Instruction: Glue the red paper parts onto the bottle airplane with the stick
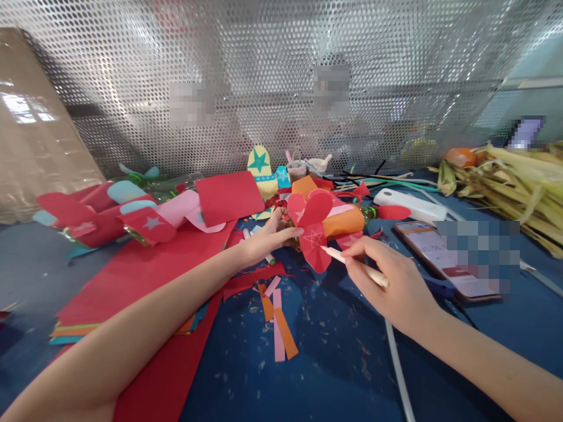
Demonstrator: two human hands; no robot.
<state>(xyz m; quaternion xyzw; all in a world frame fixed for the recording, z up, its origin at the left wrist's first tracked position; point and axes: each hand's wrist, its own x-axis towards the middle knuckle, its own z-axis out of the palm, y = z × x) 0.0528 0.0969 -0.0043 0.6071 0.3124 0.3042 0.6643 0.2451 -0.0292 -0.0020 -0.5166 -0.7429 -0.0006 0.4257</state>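
In the middle of the frame, an orange-paper-wrapped bottle (344, 223) lies on the blue desk (233, 375), its green-ringed neck pointing right. A red paper lobe (317, 258) hangs from its near end and carries a thin white star outline (314, 239).

The right hand (387, 278) grips a white pen (338, 255) between thumb and fingers, its tip at the star's lower right. The left hand (265, 239) reaches in with its thumb against the lobe's left edge; the other fingers are partly hidden, so I cannot tell how firmly they close.

The step in hand looks like drawing the star. The next move seems to call for a steady left hand and light pen strokes, since the paper could bend.

Pink and orange paper strips (280, 328) lie below centre; a smartphone (446, 261) lies at right.
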